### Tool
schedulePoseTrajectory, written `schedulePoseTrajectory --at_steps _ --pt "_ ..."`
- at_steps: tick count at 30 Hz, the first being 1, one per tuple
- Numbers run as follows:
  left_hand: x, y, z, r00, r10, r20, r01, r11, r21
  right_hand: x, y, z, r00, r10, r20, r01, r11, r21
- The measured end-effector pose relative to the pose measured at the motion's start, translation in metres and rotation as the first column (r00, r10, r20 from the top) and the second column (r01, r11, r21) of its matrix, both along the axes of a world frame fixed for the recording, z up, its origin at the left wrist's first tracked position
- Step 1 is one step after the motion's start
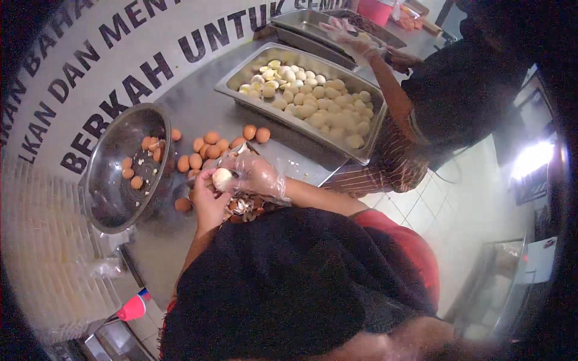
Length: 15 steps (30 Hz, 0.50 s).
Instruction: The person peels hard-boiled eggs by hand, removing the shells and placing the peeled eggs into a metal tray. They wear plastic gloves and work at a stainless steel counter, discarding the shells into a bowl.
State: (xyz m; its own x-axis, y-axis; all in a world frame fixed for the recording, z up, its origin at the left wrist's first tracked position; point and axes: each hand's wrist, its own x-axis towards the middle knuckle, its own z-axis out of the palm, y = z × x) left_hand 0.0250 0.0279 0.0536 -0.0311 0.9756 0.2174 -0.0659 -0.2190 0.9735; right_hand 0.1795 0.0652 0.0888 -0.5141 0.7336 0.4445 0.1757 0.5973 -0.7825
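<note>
A whitish egg (222, 179), apparently peeled at least on its upper side, sits between my two hands. The bare fingers of my left hand (210, 198) hold it from the left. From the right, my right hand (258, 177), in a clear plastic glove, grips it too; its fingertips are partly hidden. Just below and behind my hands lies a heap of broken eggshells (246, 205), its holder mostly covered by my hands and body. Several brown eggs in their shells (212, 146) are grouped on the steel table (180, 108) beyond my hands.
At left, a tilted metal bowl (106, 180) holds brown eggs and shell bits. A deep steel pan (289, 118) of peeled eggs, some halved, stands at the far side. Beside it, a co-worker's gloved hand (356, 43) is over another tray (298, 20). A pink container (375, 11) stands behind.
</note>
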Motion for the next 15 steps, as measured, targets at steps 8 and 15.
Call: schedulePoseTrajectory --at_steps 8,15 --pt "0.000 0.002 -0.009 0.998 0.002 0.059 0.000 0.999 -0.035 -0.002 -0.004 0.001 0.888 0.131 -0.441 -0.214 0.966 -0.144" --pt "-0.006 0.007 -0.012 0.999 -0.033 -0.023 0.032 0.999 -0.027 0.002 -0.001 -0.017 0.990 -0.011 -0.144 0.009 1.000 -0.018"
